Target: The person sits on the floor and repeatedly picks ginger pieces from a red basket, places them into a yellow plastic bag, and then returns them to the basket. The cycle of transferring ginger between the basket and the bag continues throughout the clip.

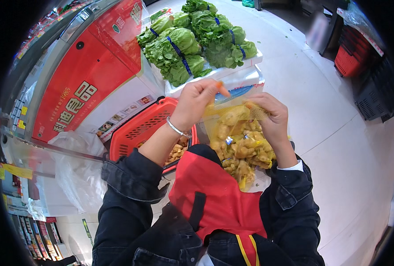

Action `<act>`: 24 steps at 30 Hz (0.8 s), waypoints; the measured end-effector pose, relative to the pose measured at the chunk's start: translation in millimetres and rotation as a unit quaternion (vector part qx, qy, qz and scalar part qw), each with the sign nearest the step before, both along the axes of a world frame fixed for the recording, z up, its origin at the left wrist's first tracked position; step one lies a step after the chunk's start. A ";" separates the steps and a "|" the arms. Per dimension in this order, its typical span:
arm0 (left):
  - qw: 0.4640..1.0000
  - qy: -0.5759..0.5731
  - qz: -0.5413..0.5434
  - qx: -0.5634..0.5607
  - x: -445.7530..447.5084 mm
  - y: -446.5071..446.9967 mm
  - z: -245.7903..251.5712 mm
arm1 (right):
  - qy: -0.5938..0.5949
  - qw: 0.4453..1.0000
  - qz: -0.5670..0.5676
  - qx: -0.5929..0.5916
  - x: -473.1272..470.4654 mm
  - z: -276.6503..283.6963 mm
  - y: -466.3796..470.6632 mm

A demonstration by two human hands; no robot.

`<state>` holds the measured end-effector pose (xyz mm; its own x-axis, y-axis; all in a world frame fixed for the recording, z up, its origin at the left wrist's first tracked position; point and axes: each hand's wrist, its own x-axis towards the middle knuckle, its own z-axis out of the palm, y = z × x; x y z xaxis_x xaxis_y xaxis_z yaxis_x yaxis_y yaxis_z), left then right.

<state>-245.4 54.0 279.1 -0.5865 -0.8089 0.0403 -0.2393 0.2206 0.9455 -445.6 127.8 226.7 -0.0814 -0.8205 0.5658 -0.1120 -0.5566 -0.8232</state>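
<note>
In front of me a yellow mesh bag [228, 121] hangs upright with ginger roots inside. My right hand [272, 111] grips the gathered mesh at its upper right. My left hand [197, 101], with a silver bangle on the wrist, is raised at the bag's upper left, fingers curled. An orange patch shows at its fingertips, and whether they hold the mesh is unclear. Several more netted bags of ginger [250, 149] lie below, some with small blue-and-white tags. Left of them, a red plastic basket [143, 124] contains loose ginger pieces [178, 151], partly hidden by my left forearm.
Bundled green lettuce [180, 43] lies on white foam boxes [243, 74] ahead. A red-and-white freezer cabinet [94, 60] borders the left, with a clear plastic bag [80, 166] beside it. Stacked red baskets [348, 60] and dark crates [373, 96] stand right, across the tiled floor [336, 159].
</note>
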 end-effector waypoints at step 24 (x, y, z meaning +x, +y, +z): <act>0.973 0.072 0.070 0.206 -43.9 19.9 -36.2 | -0.312 0.922 0.158 0.165 -17.6 -13.2 16.6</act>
<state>-289.3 74.0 242.9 -0.4813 -0.8458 -0.2300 -0.0974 -0.2092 0.9730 -463.1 144.3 213.5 -0.0335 -0.9783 0.2043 0.5666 -0.1870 -0.8025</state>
